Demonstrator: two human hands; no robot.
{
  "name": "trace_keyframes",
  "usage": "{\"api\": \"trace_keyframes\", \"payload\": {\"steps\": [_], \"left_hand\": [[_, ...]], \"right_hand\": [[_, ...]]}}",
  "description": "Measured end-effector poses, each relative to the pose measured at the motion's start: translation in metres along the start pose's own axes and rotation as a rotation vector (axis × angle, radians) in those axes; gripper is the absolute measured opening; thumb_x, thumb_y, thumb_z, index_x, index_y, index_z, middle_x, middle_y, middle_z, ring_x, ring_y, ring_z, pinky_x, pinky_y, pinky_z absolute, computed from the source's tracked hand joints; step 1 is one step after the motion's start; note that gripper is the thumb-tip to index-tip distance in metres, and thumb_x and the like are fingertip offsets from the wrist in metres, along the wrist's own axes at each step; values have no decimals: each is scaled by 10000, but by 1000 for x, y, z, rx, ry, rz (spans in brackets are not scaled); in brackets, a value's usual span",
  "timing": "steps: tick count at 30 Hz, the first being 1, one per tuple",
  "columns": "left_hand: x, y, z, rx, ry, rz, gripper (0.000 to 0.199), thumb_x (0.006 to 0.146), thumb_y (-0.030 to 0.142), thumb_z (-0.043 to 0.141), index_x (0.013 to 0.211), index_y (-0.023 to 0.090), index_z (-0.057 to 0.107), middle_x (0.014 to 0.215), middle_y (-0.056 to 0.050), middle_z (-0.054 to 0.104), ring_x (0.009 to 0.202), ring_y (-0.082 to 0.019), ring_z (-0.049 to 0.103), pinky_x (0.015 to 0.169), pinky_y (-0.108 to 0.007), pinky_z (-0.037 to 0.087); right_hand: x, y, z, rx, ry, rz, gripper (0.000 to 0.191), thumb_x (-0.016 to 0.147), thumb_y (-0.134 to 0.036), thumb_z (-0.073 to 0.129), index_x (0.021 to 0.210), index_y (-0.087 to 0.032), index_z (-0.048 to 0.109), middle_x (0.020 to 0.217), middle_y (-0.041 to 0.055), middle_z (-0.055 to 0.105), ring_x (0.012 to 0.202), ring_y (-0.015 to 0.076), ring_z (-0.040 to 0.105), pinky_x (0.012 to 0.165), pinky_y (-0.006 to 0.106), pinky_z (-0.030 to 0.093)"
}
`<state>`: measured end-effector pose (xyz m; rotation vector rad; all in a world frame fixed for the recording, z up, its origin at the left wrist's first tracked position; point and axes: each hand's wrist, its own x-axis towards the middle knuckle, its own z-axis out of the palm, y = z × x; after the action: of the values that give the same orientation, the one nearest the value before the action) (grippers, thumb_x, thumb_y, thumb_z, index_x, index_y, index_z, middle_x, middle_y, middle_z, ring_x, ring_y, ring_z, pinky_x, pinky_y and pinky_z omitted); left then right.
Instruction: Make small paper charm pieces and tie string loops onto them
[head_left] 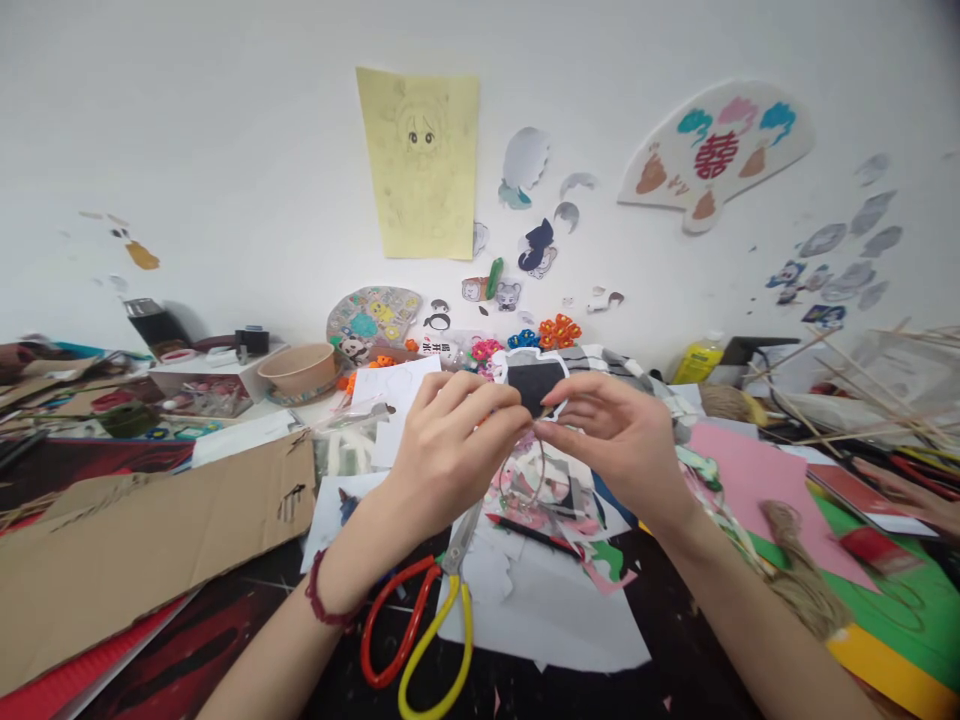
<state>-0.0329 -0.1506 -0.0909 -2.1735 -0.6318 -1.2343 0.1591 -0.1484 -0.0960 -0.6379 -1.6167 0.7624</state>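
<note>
Both hands are raised close together over the middle of the desk. The fingers of my left hand pinch one part of a thin cord, which hangs in a loop below the fingertips. My right hand faces it, thumb and forefinger closing near the same cord. Just behind the fingertips is a black piece with a white edge; whether a hand touches it cannot be told. Below lie scissors with one red and one yellow handle, a red and black pen and white paper with cut scraps.
Brown cardboard lies at the left, with a round bowl behind. On the right are pink paper, a twine bundle, thin sticks and a yellow bottle. Another person's hand shows at the right edge.
</note>
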Motion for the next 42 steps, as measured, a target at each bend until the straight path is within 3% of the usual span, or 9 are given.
{"api": "trace_keyframes", "payload": {"steps": [5, 8, 12, 15, 20, 25, 29, 42], "left_hand": [[2, 2, -1, -33, -78, -24, 28, 905, 160, 587, 925, 178, 592, 920, -32, 697, 837, -170, 567, 775, -340, 407], [3, 6, -2, -6, -61, -42, 27, 890, 163, 595, 915, 173, 592, 937, -54, 686, 924, -213, 553, 820, -374, 423], [4, 12, -2, 48, -13, -91, 26, 871, 162, 602, 890, 177, 591, 1118, -103, 633, 1055, -270, 529, 875, -438, 435], [4, 14, 0, -1, -18, -124, 31, 889, 144, 565, 906, 169, 573, 1188, -116, 591, 1029, -233, 571, 861, -408, 468], [0, 11, 3, -146, 2, -139, 84, 911, 83, 519, 948, 152, 549, 1145, -97, 592, 928, -141, 604, 800, -266, 504], [1, 9, 4, -137, -10, -128, 80, 916, 78, 527, 957, 144, 547, 1121, -94, 601, 945, -139, 609, 810, -244, 497], [1, 10, 5, -119, -16, -111, 73, 923, 84, 522, 955, 147, 544, 1119, -96, 605, 967, -148, 611, 819, -252, 500], [-3, 8, 10, -253, -55, -138, 96, 918, 79, 539, 956, 167, 531, 1126, -74, 599, 1016, -127, 589, 851, -222, 488]], "right_hand": [[-1, 0, 1, -51, 1, -61, 207, 763, -196, 779, 942, -240, 684, 923, 21, 663, 815, 148, 652, 755, 282, 589], [-2, 1, 2, -31, 9, -92, 189, 778, -163, 757, 932, -245, 684, 918, 14, 656, 854, 147, 651, 796, 281, 576], [-1, 4, 3, 8, 25, -125, 190, 774, -137, 755, 922, -234, 684, 905, 10, 659, 855, 145, 658, 786, 274, 571], [1, 6, 0, 5, -2, -146, 206, 785, -134, 748, 952, -235, 683, 916, 7, 673, 858, 143, 665, 781, 270, 568], [4, -1, -9, -347, -44, -302, 163, 830, -161, 714, 975, -236, 706, 961, 30, 705, 909, 173, 657, 833, 331, 541], [2, -12, -12, -775, 2, -527, 121, 863, -129, 668, 965, -189, 693, 924, 55, 680, 859, 157, 643, 769, 295, 509], [-1, -13, -8, -977, 44, -638, 60, 870, -145, 654, 914, -181, 675, 857, 55, 630, 772, 156, 612, 673, 283, 479], [1, -7, -9, -1110, -106, -554, 108, 956, -172, 506, 869, -173, 569, 873, 41, 632, 719, 149, 569, 635, 288, 377]]}}
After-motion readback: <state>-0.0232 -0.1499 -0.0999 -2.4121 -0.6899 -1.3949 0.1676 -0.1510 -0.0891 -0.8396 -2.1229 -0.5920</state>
